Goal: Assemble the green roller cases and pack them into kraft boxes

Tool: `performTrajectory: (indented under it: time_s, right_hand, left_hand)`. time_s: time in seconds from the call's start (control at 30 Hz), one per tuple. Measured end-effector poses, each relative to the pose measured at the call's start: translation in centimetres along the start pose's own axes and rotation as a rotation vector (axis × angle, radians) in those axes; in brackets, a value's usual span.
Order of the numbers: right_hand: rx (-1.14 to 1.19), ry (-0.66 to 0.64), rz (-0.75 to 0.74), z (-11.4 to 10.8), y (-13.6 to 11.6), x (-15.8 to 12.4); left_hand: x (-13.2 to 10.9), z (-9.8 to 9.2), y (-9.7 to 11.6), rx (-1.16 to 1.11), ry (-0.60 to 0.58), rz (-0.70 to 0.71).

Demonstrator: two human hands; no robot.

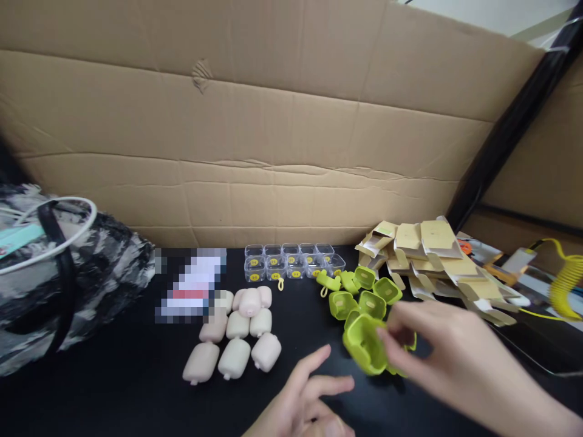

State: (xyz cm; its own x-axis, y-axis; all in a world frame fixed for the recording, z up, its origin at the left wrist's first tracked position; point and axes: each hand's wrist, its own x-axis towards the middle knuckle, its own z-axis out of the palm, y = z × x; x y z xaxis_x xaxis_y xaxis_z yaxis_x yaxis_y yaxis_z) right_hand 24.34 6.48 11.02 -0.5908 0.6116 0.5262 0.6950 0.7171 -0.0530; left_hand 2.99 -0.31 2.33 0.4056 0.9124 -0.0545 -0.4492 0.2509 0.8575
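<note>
Thumb and fingers of my right hand (pixel 437 346) are closed on the edge of a green silicone case (pixel 363 346), its hollow side facing me. Behind it lie several more green cases (pixel 372 302), most with their openings showing. My left hand (pixel 310 397) is low in the middle, fingers apart and holding nothing, to the left of the held case. Left of that hand, several pale pink and cream rounded pieces (pixel 234 358) with small nubs lie in loose rows. A small yellow loop (pixel 280 283) sits above them.
Clear plastic boxes (pixel 296 267) with yellow round stickers stand in rows at the back. Flattened small cartons (pixel 432 249) pile up at the right, near a coiled yellow cord (pixel 565 285). A patterned bag (pixel 109 261) occupies the left. A cardboard wall (pixel 273 121) closes off the back.
</note>
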Motion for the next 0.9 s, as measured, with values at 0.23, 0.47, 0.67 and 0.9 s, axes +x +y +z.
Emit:
performTrajectory:
  time_s: [0.23,0.47,0.67,0.9]
  right_hand:
    - [0.157,-0.193,-0.212,2.2,-3.7,2.8]
    - [-0.107,-0.224,-0.543,7.2,-1.5,11.7]
    - [-0.190,-0.278,-0.695,10.7,-1.7,12.6]
    - [-0.148,-0.296,-0.593,8.3,-0.8,10.7]
  left_hand:
    - [0.6,-0.4,0.1,-0.076,0.059,-0.065]
    - [0.3,-0.5,0.6,-0.089,0.002,-0.048]
    - [0.0,-0.5,1.2,-0.095,-0.034,-0.087]
    - [0.3,-0.7,0.4,-0.022,-0.087,-0.042]
